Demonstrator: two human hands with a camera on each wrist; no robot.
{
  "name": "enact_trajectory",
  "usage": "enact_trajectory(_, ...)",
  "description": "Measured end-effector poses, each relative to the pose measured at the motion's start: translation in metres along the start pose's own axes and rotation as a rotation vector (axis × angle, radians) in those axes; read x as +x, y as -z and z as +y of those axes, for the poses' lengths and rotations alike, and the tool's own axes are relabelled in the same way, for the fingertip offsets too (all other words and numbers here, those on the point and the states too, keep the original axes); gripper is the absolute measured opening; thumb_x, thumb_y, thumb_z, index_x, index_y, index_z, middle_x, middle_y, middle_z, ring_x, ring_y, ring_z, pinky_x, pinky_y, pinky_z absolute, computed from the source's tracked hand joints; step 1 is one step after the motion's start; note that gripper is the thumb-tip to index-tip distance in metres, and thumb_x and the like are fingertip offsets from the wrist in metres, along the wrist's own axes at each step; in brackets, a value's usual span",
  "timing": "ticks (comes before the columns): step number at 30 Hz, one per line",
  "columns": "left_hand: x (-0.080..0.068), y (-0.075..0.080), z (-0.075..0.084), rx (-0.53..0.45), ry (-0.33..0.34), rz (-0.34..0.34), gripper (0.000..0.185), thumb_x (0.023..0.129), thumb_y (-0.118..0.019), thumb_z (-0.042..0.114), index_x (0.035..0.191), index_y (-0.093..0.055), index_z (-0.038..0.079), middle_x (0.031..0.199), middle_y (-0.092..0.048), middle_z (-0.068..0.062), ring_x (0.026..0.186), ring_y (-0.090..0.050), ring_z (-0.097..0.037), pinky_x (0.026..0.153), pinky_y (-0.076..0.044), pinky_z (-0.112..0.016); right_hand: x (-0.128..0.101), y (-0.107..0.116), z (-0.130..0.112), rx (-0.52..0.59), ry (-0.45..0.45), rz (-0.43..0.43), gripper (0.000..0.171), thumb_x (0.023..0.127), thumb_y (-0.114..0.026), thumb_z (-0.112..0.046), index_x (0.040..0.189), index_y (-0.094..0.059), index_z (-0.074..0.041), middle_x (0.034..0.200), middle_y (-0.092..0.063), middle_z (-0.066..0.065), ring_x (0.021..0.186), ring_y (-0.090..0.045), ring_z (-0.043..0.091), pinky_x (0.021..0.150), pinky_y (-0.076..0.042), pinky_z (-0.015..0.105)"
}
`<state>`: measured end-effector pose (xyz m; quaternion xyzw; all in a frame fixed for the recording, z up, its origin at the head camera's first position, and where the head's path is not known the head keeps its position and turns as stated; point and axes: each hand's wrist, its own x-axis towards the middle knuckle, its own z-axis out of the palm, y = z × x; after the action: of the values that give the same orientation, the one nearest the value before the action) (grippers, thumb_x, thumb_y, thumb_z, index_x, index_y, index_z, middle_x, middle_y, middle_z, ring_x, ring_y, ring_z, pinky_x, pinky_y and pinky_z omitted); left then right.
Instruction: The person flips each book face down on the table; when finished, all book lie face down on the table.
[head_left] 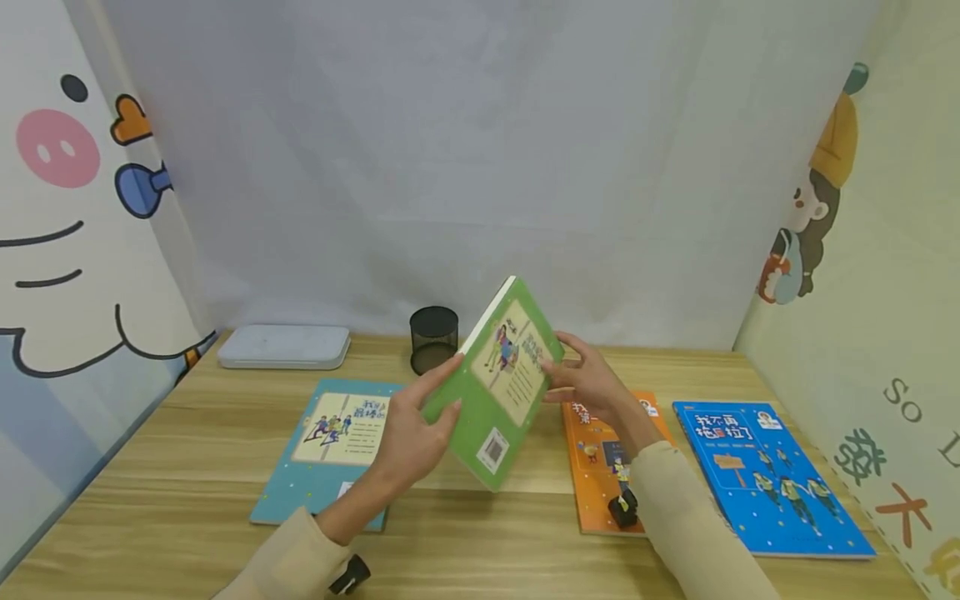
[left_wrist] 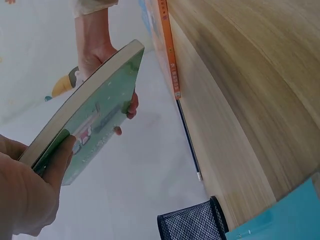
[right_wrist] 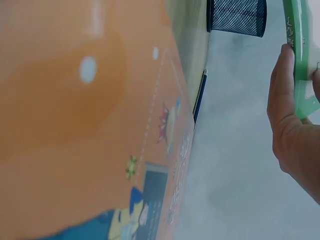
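Observation:
A green book (head_left: 510, 404) is held up off the table between both hands, tilted, its illustrated cover with a barcode facing the head camera. My left hand (head_left: 414, 433) grips its lower left edge, the thumb lying over the cover. On the opposite edge my right hand (head_left: 588, 383) pinches the book, thumb on the near face. The page edges of the green book (left_wrist: 80, 102) show in the left wrist view. Below the left hand lies a teal book (head_left: 315, 475). An orange book (head_left: 592, 500) lies beneath the right forearm, partly covered by it.
A blue book (head_left: 780, 483) lies at the table's right side. At the back stand a black mesh pen holder (head_left: 434, 333) and a pale flat case (head_left: 285, 346). A dark pencil (left_wrist: 188, 137) lies behind the orange book. A pale curtain (head_left: 465, 167) hangs behind the table.

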<state>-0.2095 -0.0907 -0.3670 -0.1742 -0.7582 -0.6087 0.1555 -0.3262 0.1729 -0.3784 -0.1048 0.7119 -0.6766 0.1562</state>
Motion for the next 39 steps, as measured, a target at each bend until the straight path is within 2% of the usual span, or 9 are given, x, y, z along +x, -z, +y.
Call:
enact_trajectory(8, -0.006, 0.005, -0.004, 0.094, 0.084, -0.068, 0.065, 0.085, -0.064, -0.011, 0.146, -0.051, 0.006, 0.141, -0.055, -0.027, 0.066, -0.066, -0.015, 0.051, -0.053, -0.022, -0.002, 0.006, -0.002, -0.092, -0.014, 0.009, 0.070, 0.099, -0.059, -0.006, 0.159, -0.025, -0.019, 0.108, -0.063, 0.013, 0.093, -0.069, 0.021, 0.084, -0.060, 0.045)
enact_trajectory(12, -0.010, 0.007, -0.008, 0.176, 0.114, -0.092, 0.067, 0.081, -0.069, -0.011, 0.143, -0.054, 0.006, 0.142, -0.055, -0.025, 0.084, -0.069, -0.024, 0.059, -0.056, -0.022, -0.001, 0.007, -0.004, -0.141, -0.016, -0.004, 0.069, 0.099, -0.060, -0.005, 0.159, -0.027, -0.017, 0.106, -0.064, 0.013, 0.089, -0.068, 0.020, 0.081, -0.061, 0.045)
enact_trajectory(16, -0.013, 0.008, -0.013, 0.247, 0.158, -0.118, 0.071, 0.078, -0.075, -0.008, 0.144, -0.053, 0.005, 0.146, -0.052, -0.024, 0.115, -0.063, -0.039, 0.079, -0.060, -0.033, 0.001, 0.006, -0.003, -0.184, -0.025, -0.034, 0.067, 0.098, -0.060, -0.002, 0.157, -0.032, -0.016, 0.103, -0.064, 0.015, 0.086, -0.069, 0.023, 0.082, -0.060, 0.049)
enact_trajectory(19, -0.014, 0.009, -0.019, 0.280, 0.200, -0.147, 0.074, 0.076, -0.078, -0.006, 0.145, -0.051, 0.005, 0.148, -0.050, -0.023, 0.132, -0.052, -0.043, 0.100, -0.052, -0.049, 0.002, 0.005, -0.003, -0.220, -0.036, -0.054, 0.065, 0.097, -0.060, 0.001, 0.155, -0.036, -0.016, 0.099, -0.065, 0.015, 0.084, -0.070, 0.025, 0.083, -0.059, 0.053)
enact_trajectory(22, -0.016, 0.010, -0.024, 0.291, 0.238, -0.174, 0.077, 0.076, -0.079, -0.005, 0.146, -0.050, 0.004, 0.149, -0.048, -0.023, 0.139, -0.043, -0.045, 0.110, -0.041, -0.057, 0.004, 0.003, -0.002, -0.248, -0.057, -0.077, 0.065, 0.096, -0.060, 0.002, 0.155, -0.037, -0.014, 0.095, -0.065, 0.014, 0.082, -0.070, 0.024, 0.084, -0.059, 0.054)
enact_trajectory(26, -0.018, 0.011, -0.030, 0.281, 0.317, -0.208, 0.079, 0.076, -0.080, -0.003, 0.147, -0.048, 0.006, 0.152, -0.046, -0.023, 0.141, -0.040, -0.046, 0.110, -0.041, -0.057, 0.007, 0.002, 0.001, -0.268, -0.101, -0.093, 0.065, 0.095, -0.061, 0.003, 0.154, -0.036, -0.009, 0.094, -0.066, 0.012, 0.080, -0.070, 0.021, 0.082, -0.060, 0.051)
enact_trajectory(32, -0.023, 0.015, -0.035, 0.343, 0.384, -0.347, 0.083, 0.074, -0.085, 0.003, 0.148, -0.047, 0.006, 0.151, -0.045, -0.025, 0.138, -0.041, -0.049, 0.103, -0.048, -0.057, 0.011, -0.002, 0.007, -0.308, -0.140, -0.106, 0.067, 0.093, -0.062, 0.005, 0.153, -0.035, -0.003, 0.089, -0.062, 0.013, 0.072, -0.066, 0.018, 0.072, -0.062, 0.044)
enact_trajectory(35, -0.025, 0.016, -0.038, 0.374, 0.407, -0.387, 0.084, 0.073, -0.086, 0.005, 0.147, -0.047, 0.005, 0.150, -0.044, -0.029, 0.136, -0.043, -0.051, 0.102, -0.048, -0.058, 0.014, -0.005, 0.011, -0.336, -0.157, -0.116, 0.066, 0.094, -0.063, 0.004, 0.153, -0.034, -0.002, 0.096, -0.065, 0.017, 0.073, -0.068, 0.018, 0.071, -0.062, 0.043)
enact_trajectory(39, -0.025, 0.015, -0.042, 0.410, 0.419, -0.395, 0.082, 0.073, -0.086, 0.005, 0.145, -0.049, 0.002, 0.147, -0.045, -0.031, 0.134, -0.045, -0.050, 0.104, -0.046, -0.058, 0.016, -0.008, 0.013, -0.367, -0.190, -0.111, 0.065, 0.095, -0.062, 0.002, 0.154, -0.034, -0.002, 0.107, -0.068, 0.023, 0.076, -0.071, 0.019, 0.071, -0.062, 0.041)
